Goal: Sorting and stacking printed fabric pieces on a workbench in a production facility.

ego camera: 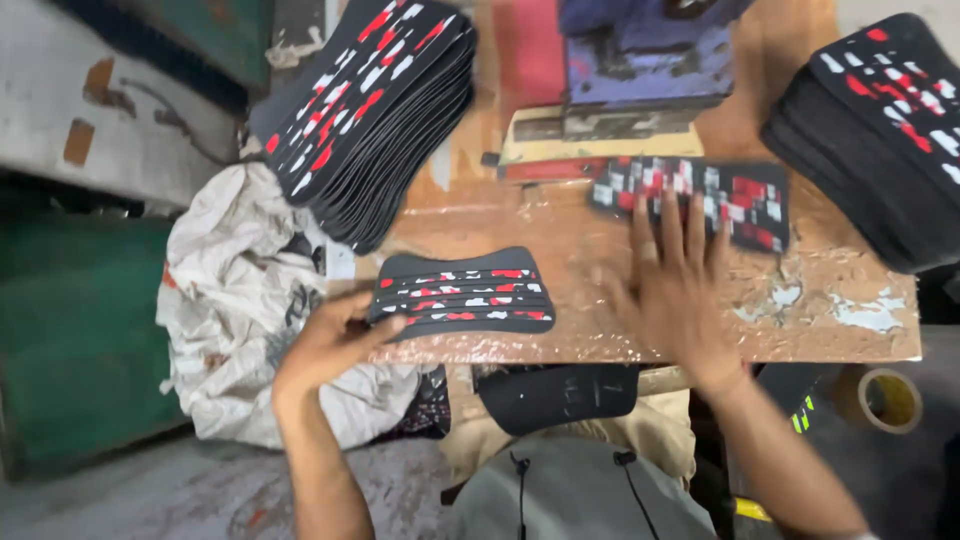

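Two hands at work: left hand [335, 340] pinching small patterned stack [462, 292] at lower centre, desk [560, 335] edge; right hand [672, 285] flat, fingers spread, touching single patterned piece [700, 200] centre right. Risk: loose grip, stack fanning, sliding off edge.

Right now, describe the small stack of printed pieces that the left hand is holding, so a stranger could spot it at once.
Start at the worn wooden table and go to its near left edge. There the left hand grips a small stack of curved pieces, black with red and white marks. Unlike the tall stack behind it and the big pile at the far right, it is only a few pieces thick.
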